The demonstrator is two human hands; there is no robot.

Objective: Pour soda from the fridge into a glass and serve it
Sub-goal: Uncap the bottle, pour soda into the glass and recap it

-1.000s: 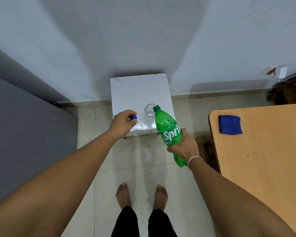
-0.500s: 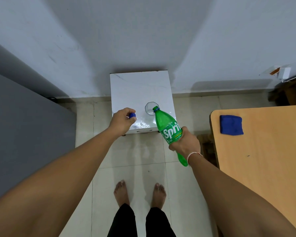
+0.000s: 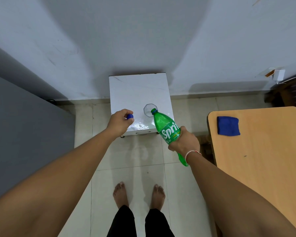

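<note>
My right hand (image 3: pixel 184 141) grips a green Sprite bottle (image 3: pixel 166 128) around its label. The bottle is uncapped and tilted forward, its blue-ringed mouth over the rim of a clear glass (image 3: pixel 148 109). The glass stands on a small white table (image 3: pixel 138 88) against the wall. My left hand (image 3: pixel 120 122) is closed on the blue bottle cap (image 3: pixel 129 116) above the table's front left corner. I cannot tell whether liquid is flowing.
A wooden table (image 3: pixel 263 159) stands at the right with a folded blue cloth (image 3: pixel 228 125) on it. A grey fridge side (image 3: pixel 24 134) fills the left. My bare feet are on the tiled floor (image 3: pixel 138 161) in front of the white table.
The bottle has tipped further forward and its mouth has come closer over the glass. My left hand has stayed by the table's corner with the cap.
</note>
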